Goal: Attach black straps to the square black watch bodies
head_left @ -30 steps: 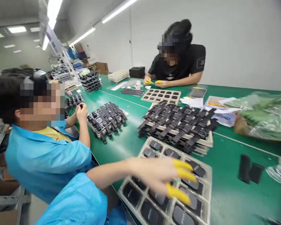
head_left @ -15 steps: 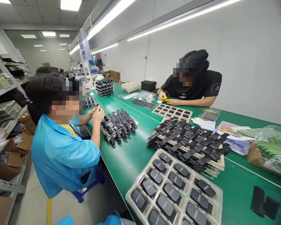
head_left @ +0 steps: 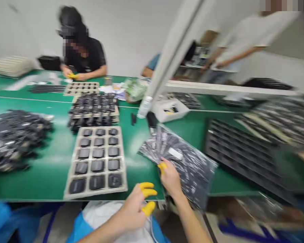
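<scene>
Right hand [head_left: 170,178] pinches the bag [head_left: 182,162] overhanging the bench [head_left: 50,175] at five o'clock, left hand [head_left: 135,204] loosely curled, empty; it could slide off.

The tray [head_left: 96,162] lies on the table [head_left: 53,175]. Right of the tray lies the bag [head_left: 184,162], under the right hand [head_left: 170,178]. Behind the tray sits a stack [head_left: 93,109]; left of it, a heap [head_left: 15,135]. The left hand [head_left: 134,206] hangs before the tray's right corner.
</scene>
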Motion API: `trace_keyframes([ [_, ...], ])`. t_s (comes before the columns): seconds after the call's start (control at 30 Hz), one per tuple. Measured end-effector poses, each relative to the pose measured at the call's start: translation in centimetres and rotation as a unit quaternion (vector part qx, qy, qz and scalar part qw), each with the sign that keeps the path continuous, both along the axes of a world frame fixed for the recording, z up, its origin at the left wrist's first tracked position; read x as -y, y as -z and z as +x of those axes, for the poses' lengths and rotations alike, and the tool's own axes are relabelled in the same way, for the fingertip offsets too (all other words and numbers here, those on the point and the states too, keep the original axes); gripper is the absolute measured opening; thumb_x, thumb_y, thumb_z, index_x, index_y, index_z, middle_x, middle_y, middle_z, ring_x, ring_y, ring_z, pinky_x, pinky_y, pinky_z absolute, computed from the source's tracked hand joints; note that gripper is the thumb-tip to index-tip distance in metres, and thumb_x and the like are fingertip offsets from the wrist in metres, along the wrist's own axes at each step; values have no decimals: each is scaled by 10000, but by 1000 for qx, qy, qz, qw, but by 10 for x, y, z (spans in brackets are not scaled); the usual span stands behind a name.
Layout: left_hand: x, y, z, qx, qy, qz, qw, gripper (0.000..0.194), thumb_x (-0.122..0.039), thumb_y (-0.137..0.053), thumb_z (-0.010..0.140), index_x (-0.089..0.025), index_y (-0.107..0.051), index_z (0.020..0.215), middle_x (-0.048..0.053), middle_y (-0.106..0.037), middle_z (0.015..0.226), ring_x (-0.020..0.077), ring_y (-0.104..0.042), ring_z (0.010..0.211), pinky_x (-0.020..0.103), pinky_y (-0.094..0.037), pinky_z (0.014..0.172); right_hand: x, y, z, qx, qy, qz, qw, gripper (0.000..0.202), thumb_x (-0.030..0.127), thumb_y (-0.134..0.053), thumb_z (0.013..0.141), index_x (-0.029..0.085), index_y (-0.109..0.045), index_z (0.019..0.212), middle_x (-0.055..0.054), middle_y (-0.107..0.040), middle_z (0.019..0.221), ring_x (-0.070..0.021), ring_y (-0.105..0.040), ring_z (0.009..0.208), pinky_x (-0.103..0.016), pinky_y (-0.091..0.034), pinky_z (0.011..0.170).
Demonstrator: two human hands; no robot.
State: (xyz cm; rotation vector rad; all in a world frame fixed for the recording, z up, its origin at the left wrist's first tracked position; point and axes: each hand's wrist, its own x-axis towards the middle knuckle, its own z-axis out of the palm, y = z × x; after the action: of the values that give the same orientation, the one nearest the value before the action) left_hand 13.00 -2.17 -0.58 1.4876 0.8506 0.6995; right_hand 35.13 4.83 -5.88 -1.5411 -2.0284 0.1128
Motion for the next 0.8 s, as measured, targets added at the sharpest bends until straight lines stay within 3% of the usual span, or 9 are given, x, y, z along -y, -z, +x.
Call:
trace_keyframes([
  [0.03, 0, 9, 4, -10, 10, 0, 1000, 403, -480, -602, 939, -631, -604, 1313, 33, -610, 1457, 312, -516, 1444, 594, -363, 1256, 7, 10, 16, 6, 21, 14, 1000, 185, 243, -556, 1041, 219, -707, 1144, -103, -710, 1192, -283, -674, 1168, -492, -602, 966],
  [0.1, -11, 18, 8, -36, 27, 35, 998, 478, -466, -600, 938, -657, -536, 1371, 19, -564, 1513, 331, -461, 1489, 641, -349, 1259, 19, 24, 36, 7, 20, 50, 999, 300, 89, -442, 1004, 217, -713, 1026, -105, -742, 1074, -289, -682, 1201, -532, -595, 1013],
  [0.2, -42, 3, 30, -112, 49, 166, 978, 573, -408, -567, 945, -573, -461, 1484, 80, -566, 1501, 333, -467, 1485, 636, -436, 1211, 32, 34, 41, -18, -16, 76, 997, 353, 31, -423, 931, 221, -698, 1042, -110, -761, 1078, -275, -683, 1216, -563, -577, 1045],
  [0.27, -71, -14, 61, -188, 53, 245, 950, 558, -347, -555, 944, -391, -515, 1499, 168, -530, 1527, 346, -414, 1519, 609, -423, 1231, 38, 36, 36, -48, -10, 73, 996, 319, 67, -450, 918, 231, -695, 1041, -106, -766, 1053, -275, -700, 1166, -547, -595, 1014],
  [0.37, -125, -33, 130, -237, 41, 281, 929, 494, -337, -486, 1000, -180, -543, 1465, 241, -412, 1608, 371, -291, 1576, 591, -322, 1291, 49, 37, 27, -78, 14, 73, 994, 305, 87, -448, 896, 233, -689, 1014, -107, -763, 980, -276, -731, 1048, -485, -650, 884],
  [0.47, -184, -35, 194, -290, 45, 319, 901, 423, -262, -447, 1034, -87, -563, 1401, 272, -427, 1592, 360, -293, 1571, 531, -321, 1273, 67, 33, 18, -78, 12, 81, 994, 356, 42, -418, 885, 225, -659, 1072, -124, -766, 1031, -273, -737, 1074, -458, -655, 850],
  [0.53, -214, -28, 218, -309, 55, 328, 891, 379, -256, -465, 1049, -91, -593, 1365, 248, -464, 1570, 342, -334, 1549, 492, -324, 1260, 81, 30, 14, -97, 6, 89, 991, 374, 22, -419, 891, 232, -629, 1118, -130, -766, 1084, -273, -740, 1089, -461, -648, 851],
  [0.67, -241, 1, 225, -377, 91, 316, 866, 386, -370, -655, 995, -171, -615, 1324, 124, -614, 1383, 275, -628, 1231, 511, -554, 1037, 100, 31, 9, -139, 39, 104, 984, 326, 33, -450, 910, 247, -595, 1110, -109, -767, 1039, -267, -757, 977, -450, -625, 786],
  [0.8, -246, 13, 213, -438, 143, 295, 837, 384, -385, -654, 996, -169, -617, 1311, 115, -637, 1326, 248, -661, 1141, 468, -591, 965, 96, 35, 3, -133, 100, 139, 976, 219, 68, -477, 930, 226, -594, 1026, -89, -721, 924, -250, -723, 870, -411, -578, 736],
])
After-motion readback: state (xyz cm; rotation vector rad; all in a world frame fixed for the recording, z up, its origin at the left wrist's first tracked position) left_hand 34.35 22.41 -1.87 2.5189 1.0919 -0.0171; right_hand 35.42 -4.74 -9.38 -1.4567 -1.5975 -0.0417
